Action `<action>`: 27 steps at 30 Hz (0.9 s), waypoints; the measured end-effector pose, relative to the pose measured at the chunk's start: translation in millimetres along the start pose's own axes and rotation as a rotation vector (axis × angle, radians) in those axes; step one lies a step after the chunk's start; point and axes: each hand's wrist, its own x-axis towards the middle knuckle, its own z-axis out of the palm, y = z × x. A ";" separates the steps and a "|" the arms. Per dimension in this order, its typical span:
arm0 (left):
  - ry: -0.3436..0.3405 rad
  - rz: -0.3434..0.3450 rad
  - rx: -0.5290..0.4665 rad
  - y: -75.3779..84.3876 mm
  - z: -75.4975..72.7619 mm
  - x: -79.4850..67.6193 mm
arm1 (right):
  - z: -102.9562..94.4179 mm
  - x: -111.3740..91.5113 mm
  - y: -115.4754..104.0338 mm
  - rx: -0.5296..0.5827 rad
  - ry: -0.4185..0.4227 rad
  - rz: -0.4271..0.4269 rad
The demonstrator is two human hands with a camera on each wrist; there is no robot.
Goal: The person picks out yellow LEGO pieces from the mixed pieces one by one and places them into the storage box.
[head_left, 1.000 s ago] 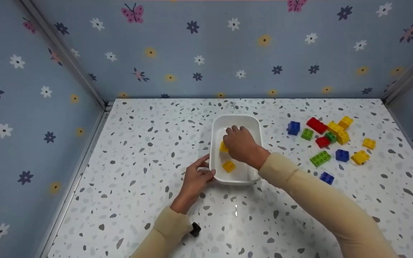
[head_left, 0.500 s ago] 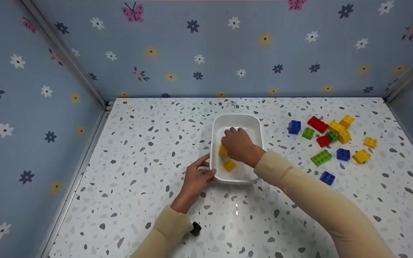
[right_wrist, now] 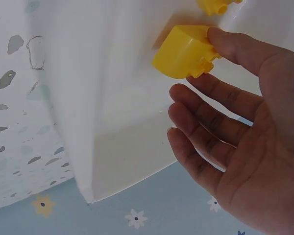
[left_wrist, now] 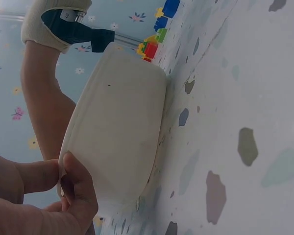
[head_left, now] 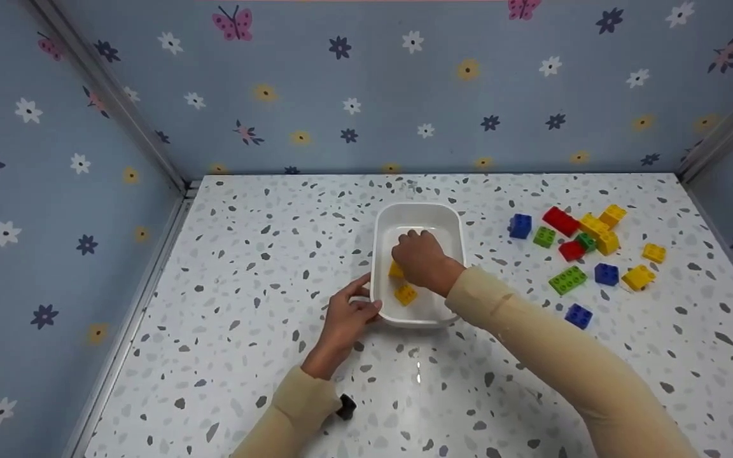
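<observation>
A white plastic tub [head_left: 384, 219] stands on the speckled table. My left hand [head_left: 346, 318] grips its rim at the near left corner, and the left wrist view shows thumb and fingers pinching that rim [left_wrist: 63, 161]. Inside the tub, my right hand [head_left: 422, 257] pinches a yellow toy building block [right_wrist: 181, 54] between thumb and forefinger, while the other fingers are loosely bent. In the head view this block is partly hidden by the hand. Another yellow building block [head_left: 406, 294] lies on the tub's floor, nearer to me.
Right of the tub lie loose building blocks: a blue block [head_left: 520, 226], a red block [head_left: 561, 221], a long green block [head_left: 567, 280], a yellow block [head_left: 639, 278] and several more. A small black object [head_left: 345, 407] shows beside my left sleeve. Patterned walls [head_left: 379, 95] enclose the table.
My right hand has shifted slightly toward me and to the left inside the tub, with the yellow block. The left hand stays on the rim.
</observation>
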 end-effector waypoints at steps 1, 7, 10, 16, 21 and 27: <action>0.000 0.004 0.004 0.0 -0.3 -0.1 | -1.3 0.0 -0.6 -0.005 -0.004 0.000; 0.001 0.003 0.010 -0.3 -1.1 0.5 | -9.2 2.8 -4.6 -0.037 -0.029 -0.002; -0.003 0.003 -0.001 -0.5 -1.0 0.7 | -10.4 5.3 -6.8 -0.048 -0.052 -0.012; -0.012 0.006 -0.020 0.1 -0.9 0.3 | -7.1 9.3 -13.6 -0.086 -0.098 -0.010; -0.011 -0.002 -0.043 -0.8 -1.0 0.1 | -7.1 10.3 -19.0 -0.140 -0.106 0.008; -0.008 -0.012 -0.043 -0.3 -1.0 0.0 | -12.2 7.7 -16.7 -0.108 -0.132 0.019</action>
